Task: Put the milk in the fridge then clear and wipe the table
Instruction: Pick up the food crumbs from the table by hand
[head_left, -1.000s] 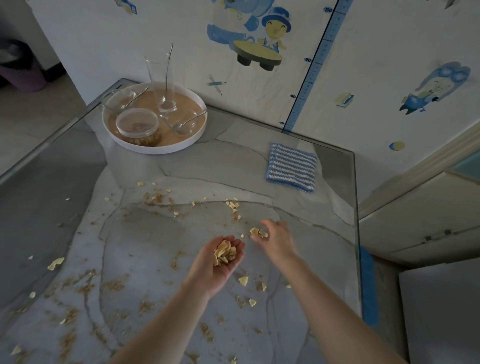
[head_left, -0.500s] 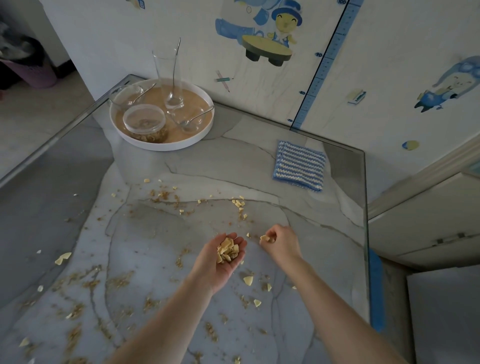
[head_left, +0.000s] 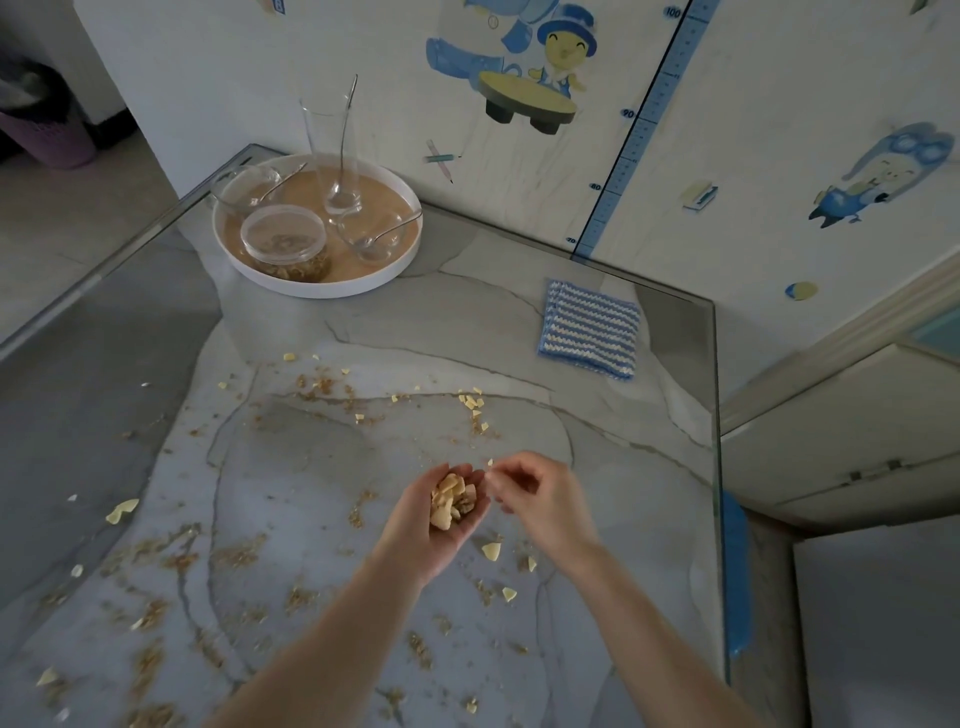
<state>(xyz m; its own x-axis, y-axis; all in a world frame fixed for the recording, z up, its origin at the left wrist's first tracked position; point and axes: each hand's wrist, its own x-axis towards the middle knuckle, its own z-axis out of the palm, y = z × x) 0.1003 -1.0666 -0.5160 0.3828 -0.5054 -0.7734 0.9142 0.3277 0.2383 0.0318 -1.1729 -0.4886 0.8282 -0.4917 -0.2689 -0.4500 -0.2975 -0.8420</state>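
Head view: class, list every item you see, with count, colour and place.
table: one, grey marble-look, fills the view
tray: one, white rim, far left corner
tall glass: one, clear, on tray, spoon inside
bowls: two, clear, on tray
lidded tub: one, clear, front of tray
cloth: one, blue-white striped, far right of table
flakes: many, pale yellow, scattered over table
wall stickers: several, blue and yellow, wall behind
left hand: one, cupped, holds flake pile
right hand: one, pinches a flake beside left palm
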